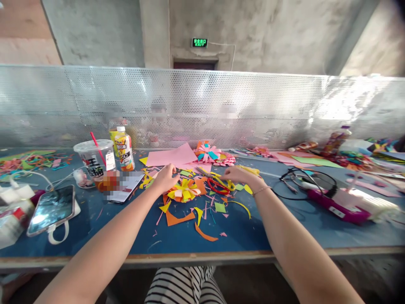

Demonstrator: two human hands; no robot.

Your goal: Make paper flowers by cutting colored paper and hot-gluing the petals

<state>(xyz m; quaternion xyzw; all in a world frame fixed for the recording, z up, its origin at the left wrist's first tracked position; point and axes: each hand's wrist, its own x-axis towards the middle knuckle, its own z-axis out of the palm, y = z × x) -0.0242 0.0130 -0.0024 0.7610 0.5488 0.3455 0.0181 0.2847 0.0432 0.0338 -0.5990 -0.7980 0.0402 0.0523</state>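
The left hand (165, 177) rests on the blue bench (126, 236), fingers curled together at the upper edge of a yellow-and-orange paper flower (184, 191); whether they pinch a petal cannot be told. The right hand (242, 174) lies just beside red-handled scissors (217, 185), fingers apparently bent around yellow paper strips (249, 170). Coloured paper scraps (202, 219) lie near the flower. A pink sheet (171, 157) lies behind.

Toward me from my left hand (166, 177) and right hand (242, 174), I see open blue tabletop (247, 236). Between them, red-handled scissors (218, 185) and a yellow-and-orange paper flower (183, 191) crowd the gap. A clear plastic cup (95, 158) blocks the left; a magenta glue gun (335, 204) blocks the right.
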